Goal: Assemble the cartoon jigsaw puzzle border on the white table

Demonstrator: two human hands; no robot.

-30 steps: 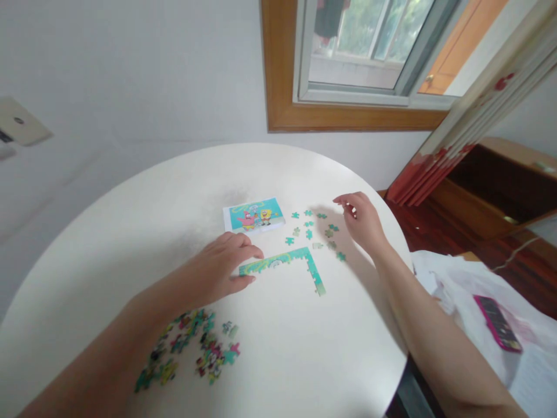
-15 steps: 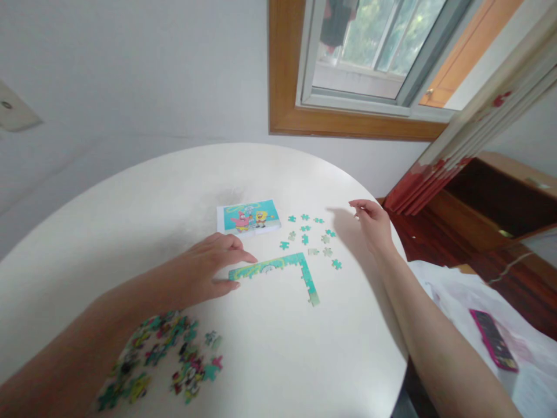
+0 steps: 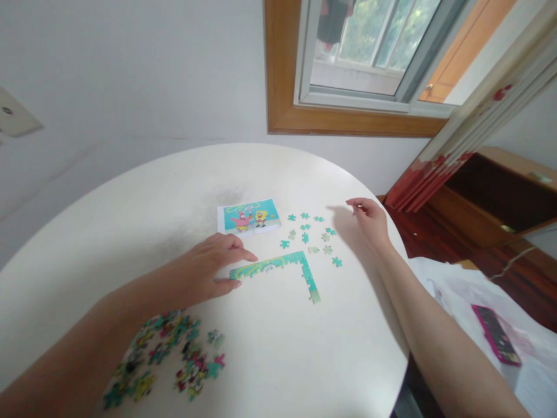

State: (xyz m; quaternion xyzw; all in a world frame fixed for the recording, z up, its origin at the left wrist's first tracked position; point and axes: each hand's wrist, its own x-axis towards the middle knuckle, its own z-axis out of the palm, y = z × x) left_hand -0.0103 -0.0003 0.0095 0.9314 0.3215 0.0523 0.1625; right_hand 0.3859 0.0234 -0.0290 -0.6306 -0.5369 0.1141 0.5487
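Note:
My left hand lies on the table, index finger and thumb apart on either side of the left end of a joined jigsaw border. That border is teal and yellow, forming a top strip and a right side that meet at a corner. Raised above the table's right part, my right hand has its fingers bent together; whatever may be between the fingertips is too small to make out. Loose teal and pale puzzle pieces lie spread between the border and my right hand.
Behind the border sits a picture card with cartoon figures. A heap of mixed puzzle pieces lies near my left forearm. The round white table stands against the wall. A pink-edged phone rests on white cloth at the right.
The view has shifted slightly. My right hand appears a little further left, while my left hand stays at the end of the border. The pieces lie as before.

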